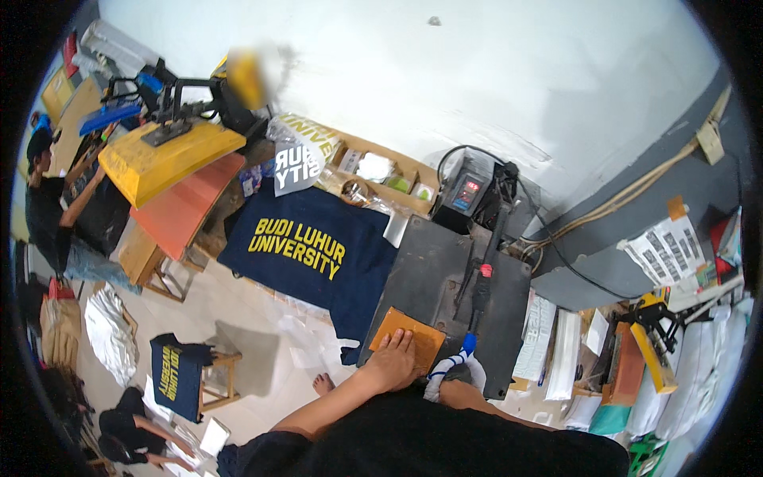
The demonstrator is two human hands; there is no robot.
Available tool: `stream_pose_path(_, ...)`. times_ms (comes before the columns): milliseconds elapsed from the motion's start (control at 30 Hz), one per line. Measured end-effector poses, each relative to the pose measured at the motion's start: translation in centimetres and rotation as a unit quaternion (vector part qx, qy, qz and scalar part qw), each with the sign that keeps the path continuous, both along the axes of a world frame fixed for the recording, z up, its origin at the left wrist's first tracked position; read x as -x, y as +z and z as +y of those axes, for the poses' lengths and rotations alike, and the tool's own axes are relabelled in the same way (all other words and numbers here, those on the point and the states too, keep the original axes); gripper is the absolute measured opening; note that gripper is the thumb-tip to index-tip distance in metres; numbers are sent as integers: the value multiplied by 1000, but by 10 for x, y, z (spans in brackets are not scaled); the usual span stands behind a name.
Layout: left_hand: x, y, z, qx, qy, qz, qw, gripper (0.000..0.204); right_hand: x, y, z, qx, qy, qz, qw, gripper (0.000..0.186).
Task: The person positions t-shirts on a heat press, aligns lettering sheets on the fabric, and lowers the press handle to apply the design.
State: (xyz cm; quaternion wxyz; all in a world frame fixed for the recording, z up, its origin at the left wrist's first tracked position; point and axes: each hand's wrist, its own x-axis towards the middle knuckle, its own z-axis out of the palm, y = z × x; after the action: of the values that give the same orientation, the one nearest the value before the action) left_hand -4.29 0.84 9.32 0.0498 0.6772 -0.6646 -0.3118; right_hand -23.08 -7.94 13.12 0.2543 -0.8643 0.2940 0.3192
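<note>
My left hand (395,362) lies flat, fingers stretched out, on an orange-brown pad (433,340). The pad rests on the dark top plate (417,270) of a heat press. Close to my body, my right hand (461,394) looks closed at the padded end of the press handle (469,344). White cloth (477,372) bound with blue-and-white cord wraps that end; my fingers there are mostly hidden. A navy shirt (294,230) with yellow lettering spreads out left of the plate, one part hanging down beside it.
Behind the plate stands a control box (465,191) with a lit red display and cables. A cardboard tray (381,151) holds small items. Another press with a yellow head (171,155) stands left, near a co-worker (52,199). A second navy shirt (176,381) hangs over a stool; another person bends nearby.
</note>
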Motion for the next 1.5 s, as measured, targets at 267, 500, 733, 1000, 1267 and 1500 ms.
stream_pose_path(267,10,-23,1,25,-5,-36,999,68,3,-8,-12,18,37,-48,998,38)
stream_pose_path(500,2,5,3,4,1,3,1000,63,14,23,-23,-11,62,-97,993,40)
stream_pose_path(733,-40,-12,97,346,238,356,835,56,9,121,6,-29,-108,-70,991,45)
stream_pose_path(1000,-95,-176,141,47,417,398,816,78,-4,268,-121,622,-70,-397,672,67)
stream_pose_path(1267,-68,-175,74,0,428,548,719,90,-45,376,-170,587,-38,-428,687,87)
stream_pose_path(1500,-51,-142,110,71,487,506,709,34,103,156,-125,257,-375,-775,439,44)
